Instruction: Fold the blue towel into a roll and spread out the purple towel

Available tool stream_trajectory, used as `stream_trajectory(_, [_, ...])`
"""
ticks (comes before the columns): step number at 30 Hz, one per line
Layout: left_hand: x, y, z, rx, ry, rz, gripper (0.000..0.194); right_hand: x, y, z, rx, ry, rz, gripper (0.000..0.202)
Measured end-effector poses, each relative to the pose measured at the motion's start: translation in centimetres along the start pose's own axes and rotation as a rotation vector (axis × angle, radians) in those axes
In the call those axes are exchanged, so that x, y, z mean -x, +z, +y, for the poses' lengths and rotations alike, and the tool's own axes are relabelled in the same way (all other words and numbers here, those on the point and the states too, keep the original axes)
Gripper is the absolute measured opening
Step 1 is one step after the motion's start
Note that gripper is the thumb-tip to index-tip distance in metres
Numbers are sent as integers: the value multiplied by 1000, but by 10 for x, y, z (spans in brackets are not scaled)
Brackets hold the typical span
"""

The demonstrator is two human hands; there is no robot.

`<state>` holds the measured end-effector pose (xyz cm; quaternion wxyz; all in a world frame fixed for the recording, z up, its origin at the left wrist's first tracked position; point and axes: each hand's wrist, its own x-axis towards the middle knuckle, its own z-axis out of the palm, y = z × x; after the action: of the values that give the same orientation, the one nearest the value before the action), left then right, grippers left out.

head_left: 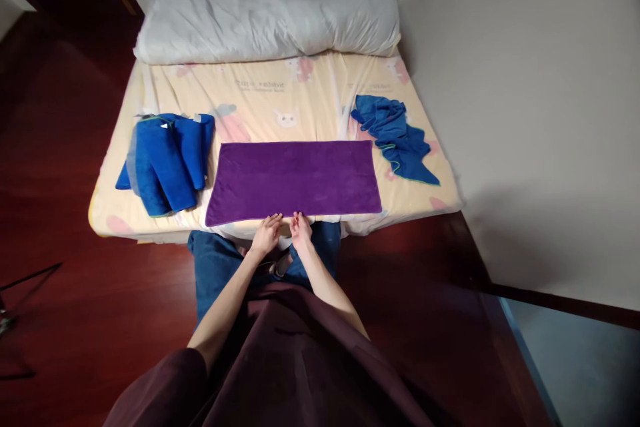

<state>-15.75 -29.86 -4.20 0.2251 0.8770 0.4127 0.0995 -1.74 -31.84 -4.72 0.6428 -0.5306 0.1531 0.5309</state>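
A purple towel [299,177] lies spread flat in a long rectangle near the front edge of the bed. My left hand [267,234] is at the middle of its near edge, the fingers closed on the hem. Close beside it, my right hand [301,231] pinches the same edge between thumb and fingers. A narrow gap separates the two hands. To the left lie several rolled blue towels [167,163], stacked together. A crumpled blue towel [395,133] with a green hem rests to the right of the purple one.
The bed [285,97] has a pale yellow printed sheet. A thick grey-white quilt [270,7] is folded across its far side. A white wall [525,113] stands on the right. Dark red floor [60,213] surrounds the bed's left and front, with thin black legs of a stand at the far left.
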Motion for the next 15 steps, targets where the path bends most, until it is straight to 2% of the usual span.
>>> stream_trajectory(3, [-19,-16,-3,-25,-49,-60,37,2,1,1,-25,51,-72,8])
stream_trajectory(6, [-61,-43,-12,-44,-74,-143,35,3,2,3,-58,75,-104,9])
stream_trajectory(11, [-174,-86,-32,-171,-14,-188,35,0,-4,11,-78,64,-88,10])
stream_trajectory(15, [-267,-100,-42,-229,-14,-224,39,1,-8,11,-68,108,-91,9])
